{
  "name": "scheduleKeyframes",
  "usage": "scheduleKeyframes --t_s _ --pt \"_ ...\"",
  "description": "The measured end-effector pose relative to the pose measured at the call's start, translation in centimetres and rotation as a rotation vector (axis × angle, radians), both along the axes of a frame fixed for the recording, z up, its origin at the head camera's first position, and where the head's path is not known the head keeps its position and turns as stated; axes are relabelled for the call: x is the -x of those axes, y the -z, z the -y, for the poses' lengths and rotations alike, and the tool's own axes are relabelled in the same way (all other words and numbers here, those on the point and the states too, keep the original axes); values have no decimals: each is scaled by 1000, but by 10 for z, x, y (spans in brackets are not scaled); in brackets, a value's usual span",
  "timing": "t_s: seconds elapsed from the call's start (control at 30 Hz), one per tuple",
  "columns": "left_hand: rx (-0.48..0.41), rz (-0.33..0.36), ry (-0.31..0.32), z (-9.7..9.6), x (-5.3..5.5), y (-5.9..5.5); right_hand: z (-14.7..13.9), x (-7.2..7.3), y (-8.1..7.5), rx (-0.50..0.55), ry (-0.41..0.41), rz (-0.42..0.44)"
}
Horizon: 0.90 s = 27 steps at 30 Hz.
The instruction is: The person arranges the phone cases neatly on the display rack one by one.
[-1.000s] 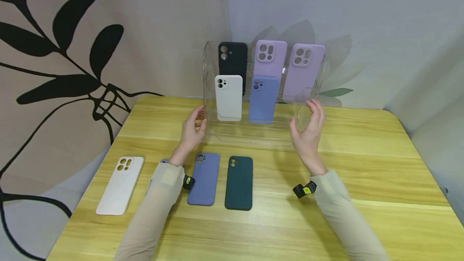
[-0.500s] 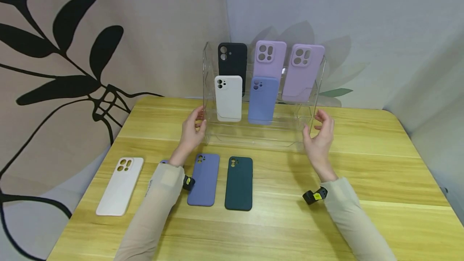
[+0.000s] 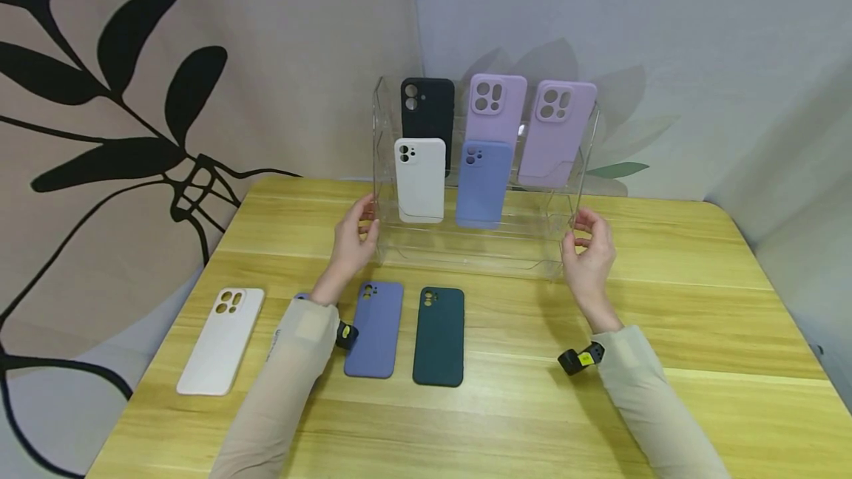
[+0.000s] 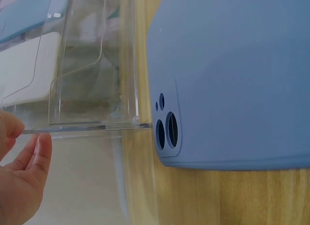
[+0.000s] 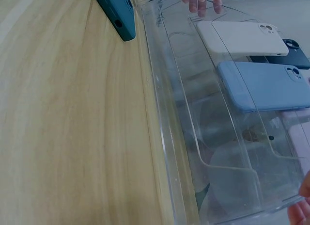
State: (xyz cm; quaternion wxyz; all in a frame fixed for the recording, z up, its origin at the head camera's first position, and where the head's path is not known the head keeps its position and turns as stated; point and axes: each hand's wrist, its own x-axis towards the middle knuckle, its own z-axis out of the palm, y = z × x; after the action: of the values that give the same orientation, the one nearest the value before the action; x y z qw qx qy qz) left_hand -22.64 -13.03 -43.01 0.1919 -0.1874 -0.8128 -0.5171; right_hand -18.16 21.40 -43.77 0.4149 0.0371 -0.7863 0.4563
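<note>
At twelve o'clock on the yellow wooden desk [image 3: 506, 420], left hand [image 3: 353, 237] and right hand [image 3: 589, 253] pinch opposite sides of a clear plastic rack [image 3: 466, 261] holding black, white, blue and lilac rectangular phone cases [image 3: 484, 187].

Both arms wear long, pale beige sleeves, thin-looking and softly creased. Along the outer side of the left sleeve [image 3: 259, 405] runs a short line of dark marks [image 3: 274, 344], too small for me to read from here. The right sleeve [image 3: 655, 405] looks plain, with a few folds. Below the cuffs, the left hand [image 3: 353, 239] and right hand [image 3: 589, 253] are bare. At the wrists sit two small, blocky black cameras, the left camera [image 3: 348, 339] and the right camera [image 3: 569, 362], each bearing a yellow label.
</note>
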Motion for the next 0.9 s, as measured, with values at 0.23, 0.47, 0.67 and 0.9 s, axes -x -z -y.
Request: scheduleKeyframes --t_s 0.23,0.47,0.67,0.9 --pt "-16 -10 0 1 4 7 -8 6 11 3 -2 23" --pt "2 96 -2 17 -1 11 -8 6 12 -2 -6 41" --pt "55 99 -54 42 -17 9 -8 6 12 4 -16 46" --pt "128 102 -157 71 -39 8 -9 5 11 -20 -9 25"
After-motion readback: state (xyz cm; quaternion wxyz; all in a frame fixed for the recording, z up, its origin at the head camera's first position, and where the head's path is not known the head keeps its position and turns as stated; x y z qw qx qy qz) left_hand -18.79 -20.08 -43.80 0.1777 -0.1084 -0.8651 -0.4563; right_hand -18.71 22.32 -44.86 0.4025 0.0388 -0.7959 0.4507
